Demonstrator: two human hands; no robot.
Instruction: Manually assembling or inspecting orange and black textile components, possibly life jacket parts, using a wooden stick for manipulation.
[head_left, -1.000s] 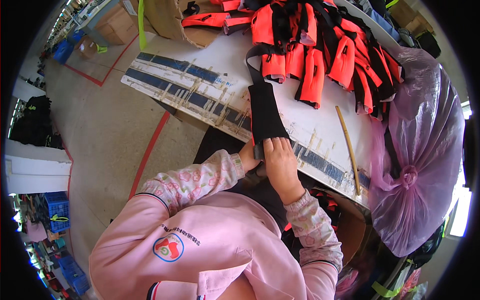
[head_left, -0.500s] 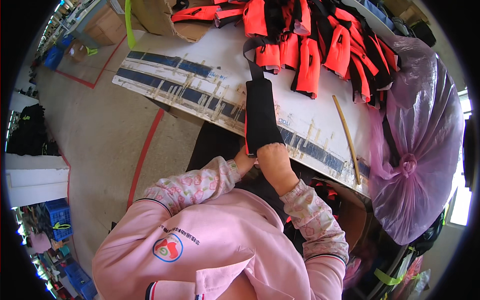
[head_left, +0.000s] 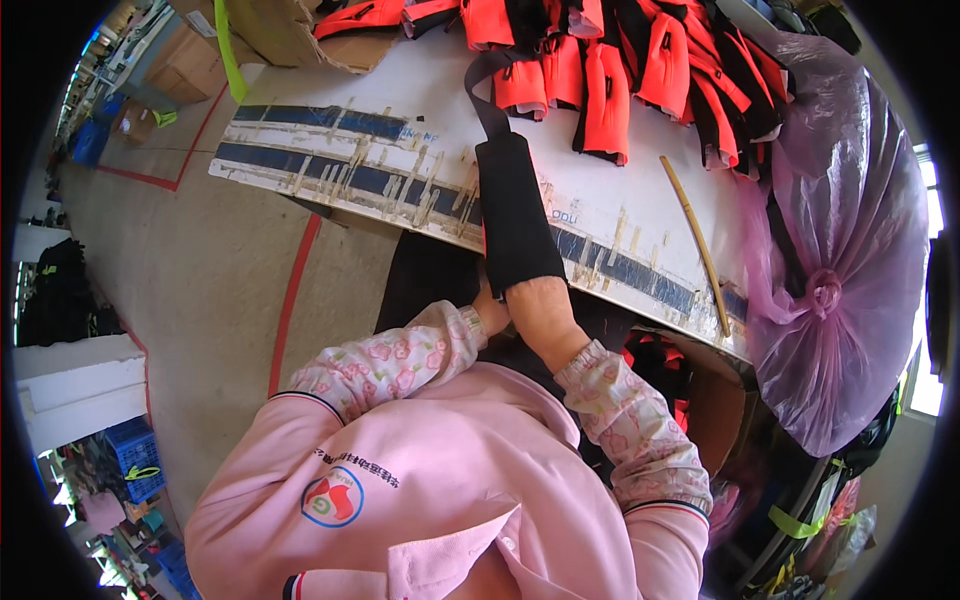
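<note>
A black fabric pouch with a thin red-orange edge lies over the table's near edge, its black strap curving away toward the pile. My right hand is closed round the pouch's near end, back of the hand uppermost and fingertips tucked out of sight. Close beside it on the left, my left hand is at the same end, mostly covered by the pouch and the right hand. Its fingers are hidden. Several red-orange and black zip pouches are heaped at the far side of the table.
On the white table, worn tape strips run along the near edge. A thin wooden stick lies at the right. A tied purple plastic bag bulges beside the table. An opened cardboard box stands far left; another box sits below.
The view has shifted slightly, so the table and pile appear higher and a little left. Both hands remain at the pouch's near end, with no clear change of grip.
</note>
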